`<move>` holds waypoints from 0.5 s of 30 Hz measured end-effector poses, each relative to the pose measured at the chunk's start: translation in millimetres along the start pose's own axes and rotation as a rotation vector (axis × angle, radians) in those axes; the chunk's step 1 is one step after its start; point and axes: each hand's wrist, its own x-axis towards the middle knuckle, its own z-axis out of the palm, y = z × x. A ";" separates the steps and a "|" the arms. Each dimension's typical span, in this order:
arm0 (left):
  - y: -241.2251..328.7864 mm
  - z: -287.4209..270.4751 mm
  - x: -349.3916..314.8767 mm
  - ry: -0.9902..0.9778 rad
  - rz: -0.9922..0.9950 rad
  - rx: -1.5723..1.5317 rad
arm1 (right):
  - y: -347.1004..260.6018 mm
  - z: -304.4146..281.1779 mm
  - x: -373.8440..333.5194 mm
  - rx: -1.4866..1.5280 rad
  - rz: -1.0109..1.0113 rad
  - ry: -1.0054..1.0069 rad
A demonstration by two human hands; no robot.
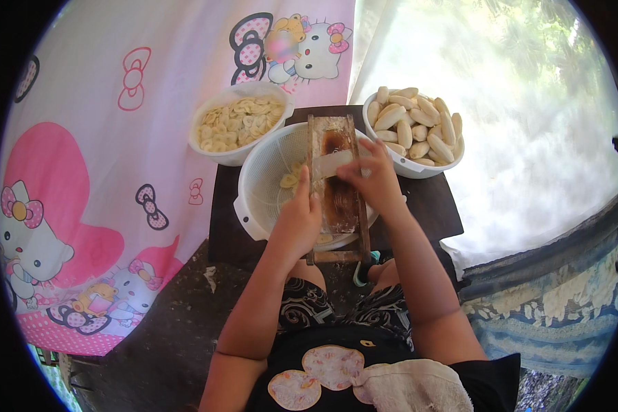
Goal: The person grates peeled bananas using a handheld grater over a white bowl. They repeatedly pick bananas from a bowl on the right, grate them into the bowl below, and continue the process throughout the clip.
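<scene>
A long wooden-framed slicer (pixel 340 199) lies across a white perforated basin (pixel 254 202), tilted slightly. A pale flat strip (pixel 332 163), apparently its blade, crosses the frame at a slant. My left hand (pixel 303 209) is closed on the slicer's left rail, with fingers pointing up along it beside the strip's left end. My right hand (pixel 378 177) is at the right rail, its fingers bent and the thumb and fingertips at the strip's right end. Whether anything small lies between them is hidden. A few pale slices (pixel 292 178) lie in the basin under the slicer.
At the far left stands a white bowl (pixel 206 152) full of thin pale slices. A white bowl (pixel 419 172) heaped with peeled bananas stands at the far right. Everything rests on a dark table (pixel 226 199). A patterned pink curtain (pixel 110 158) hangs at the left and a white sheet (pixel 515 137) at the right.
</scene>
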 end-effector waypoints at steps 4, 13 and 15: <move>3.9 -3.5 0.1 -0.014 -0.020 0.009 | 19.6 13.6 60.8 0.014 0.076 0.013; 3.8 -3.6 1.9 -0.022 -0.041 0.037 | 36.0 7.2 108.7 0.001 -0.054 -0.182; 2.1 -1.7 1.6 -0.020 -0.031 0.035 | 41.2 10.3 118.4 0.027 -0.107 -0.218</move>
